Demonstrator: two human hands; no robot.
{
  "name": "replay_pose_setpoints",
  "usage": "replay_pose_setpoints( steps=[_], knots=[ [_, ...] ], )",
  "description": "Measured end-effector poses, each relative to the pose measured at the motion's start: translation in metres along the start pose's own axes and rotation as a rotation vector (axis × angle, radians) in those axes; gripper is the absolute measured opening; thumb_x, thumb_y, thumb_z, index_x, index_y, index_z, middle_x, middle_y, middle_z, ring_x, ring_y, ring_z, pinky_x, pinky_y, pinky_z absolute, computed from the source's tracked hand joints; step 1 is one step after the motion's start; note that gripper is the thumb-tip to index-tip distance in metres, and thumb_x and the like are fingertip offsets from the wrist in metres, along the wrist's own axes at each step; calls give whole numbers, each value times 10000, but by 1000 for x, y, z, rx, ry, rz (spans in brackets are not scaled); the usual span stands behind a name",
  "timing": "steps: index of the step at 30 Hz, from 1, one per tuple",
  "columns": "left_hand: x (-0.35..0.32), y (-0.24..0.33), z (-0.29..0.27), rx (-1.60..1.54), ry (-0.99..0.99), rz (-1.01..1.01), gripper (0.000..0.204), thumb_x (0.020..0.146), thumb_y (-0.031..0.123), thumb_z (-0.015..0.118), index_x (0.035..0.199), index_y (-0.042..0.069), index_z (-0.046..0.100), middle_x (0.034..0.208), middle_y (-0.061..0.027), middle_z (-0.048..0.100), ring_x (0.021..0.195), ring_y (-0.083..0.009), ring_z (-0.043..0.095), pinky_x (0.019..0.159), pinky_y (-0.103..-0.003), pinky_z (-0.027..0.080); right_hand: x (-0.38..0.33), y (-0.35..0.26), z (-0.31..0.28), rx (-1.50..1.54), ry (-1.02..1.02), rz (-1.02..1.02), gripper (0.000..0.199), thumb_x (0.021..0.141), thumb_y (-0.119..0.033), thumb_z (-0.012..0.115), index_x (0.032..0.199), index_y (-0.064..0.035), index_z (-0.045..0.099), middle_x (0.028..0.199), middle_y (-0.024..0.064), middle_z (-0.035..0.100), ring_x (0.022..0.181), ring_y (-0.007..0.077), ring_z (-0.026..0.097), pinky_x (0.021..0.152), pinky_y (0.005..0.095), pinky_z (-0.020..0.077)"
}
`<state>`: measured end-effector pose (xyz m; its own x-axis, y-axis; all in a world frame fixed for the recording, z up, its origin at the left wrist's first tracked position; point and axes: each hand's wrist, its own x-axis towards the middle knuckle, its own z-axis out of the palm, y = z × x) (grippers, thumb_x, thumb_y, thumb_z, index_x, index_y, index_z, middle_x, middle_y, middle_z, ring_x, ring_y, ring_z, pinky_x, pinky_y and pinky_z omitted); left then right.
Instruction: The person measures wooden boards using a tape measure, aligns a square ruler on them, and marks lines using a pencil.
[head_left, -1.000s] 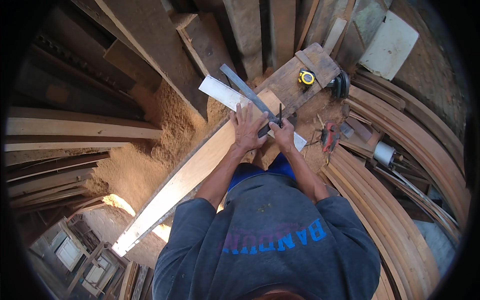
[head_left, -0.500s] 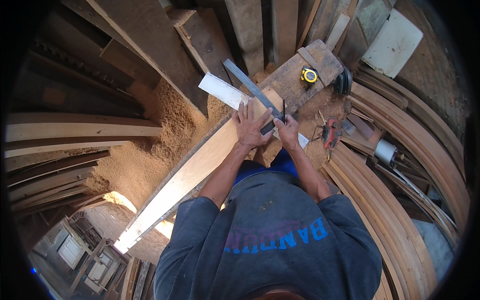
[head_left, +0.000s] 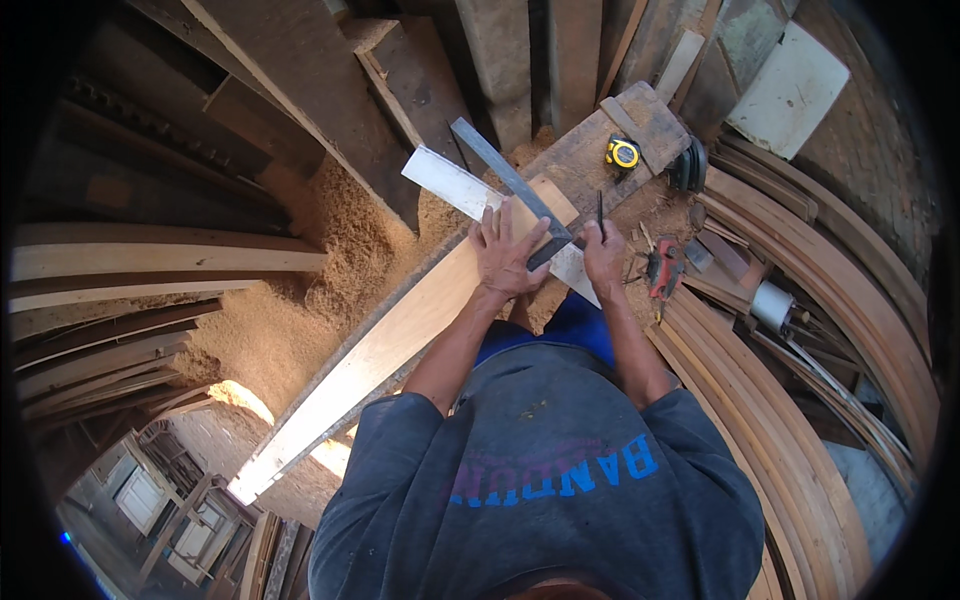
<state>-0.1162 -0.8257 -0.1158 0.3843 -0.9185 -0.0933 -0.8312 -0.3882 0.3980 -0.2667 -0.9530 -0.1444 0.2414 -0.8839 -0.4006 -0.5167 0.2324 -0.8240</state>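
A long pale wooden board (head_left: 400, 308) lies slantwise in front of me, its far end on a rough plank. Across that end rests a dark metal try square (head_left: 500, 168), its thick stock along the near edge. My left hand (head_left: 508, 258) holds the square against the board, thumb by the stock and other fingers spread over the wood. To the right of the board, apart from the square, my right hand (head_left: 604, 260) grips a thin dark pencil (head_left: 600, 207) upright. A white strip (head_left: 440, 178) crosses beneath the board.
On the plank's dusty far end (head_left: 648, 118) sits a yellow and black tape measure (head_left: 621, 153). A red tool (head_left: 664, 268) lies right of my right hand. Stacked curved-looking timbers (head_left: 770, 410) fill the right side. Sawdust (head_left: 345, 250) is heaped at left beside more boards (head_left: 165, 260).
My right hand has moved right with the pencil, away from the square and the board's edge. My left hand stays in place on the square and board.
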Motion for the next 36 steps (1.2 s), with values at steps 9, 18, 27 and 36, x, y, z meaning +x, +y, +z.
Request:
replay_pose_setpoints(
  steps=[9, 18, 27, 36],
  knots=[
    [0, 2, -3, 24, -11, -11, 768, 675, 541, 734, 1404, 431, 519, 1570, -261, 252, 1384, -517, 232, 1096, -645, 141, 9, -71, -16, -58, -54, -394, 208, 948, -209, 629, 986, -25, 717, 869, 129, 678, 724, 192, 616, 658, 314, 481],
    [2, 1, -3, -2, -21, -32, 781, 660, 540, 741, 1398, 438, 506, 1548, -254, 269, 1366, -505, 248, 1091, -649, 156, 20, -95, 14, 18, -290, -431, 231, 910, -140, 636, 1091, -24, 720, 1013, 152, 720, 879, 226, 691, 784, 322, 526],
    [2, 0, -4, -28, -15, -31, 757, 637, 509, 761, 1361, 429, 554, 1548, -241, 273, 1365, -502, 254, 1085, -651, 174, 33, -86, -10, -232, -472, -487, 220, 865, -153, 622, 997, -7, 720, 1028, 171, 715, 989, 348, 665, 888, 393, 516],
    [2, 0, -4, -20, 12, -18, 761, 633, 519, 751, 1364, 429, 556, 1535, -251, 285, 1349, -497, 263, 1089, -629, 165, 22, -98, -50, -261, -601, -222, 256, 882, -178, 617, 1048, -17, 727, 1034, 189, 712, 976, 319, 677, 847, 373, 534]
  ],
)
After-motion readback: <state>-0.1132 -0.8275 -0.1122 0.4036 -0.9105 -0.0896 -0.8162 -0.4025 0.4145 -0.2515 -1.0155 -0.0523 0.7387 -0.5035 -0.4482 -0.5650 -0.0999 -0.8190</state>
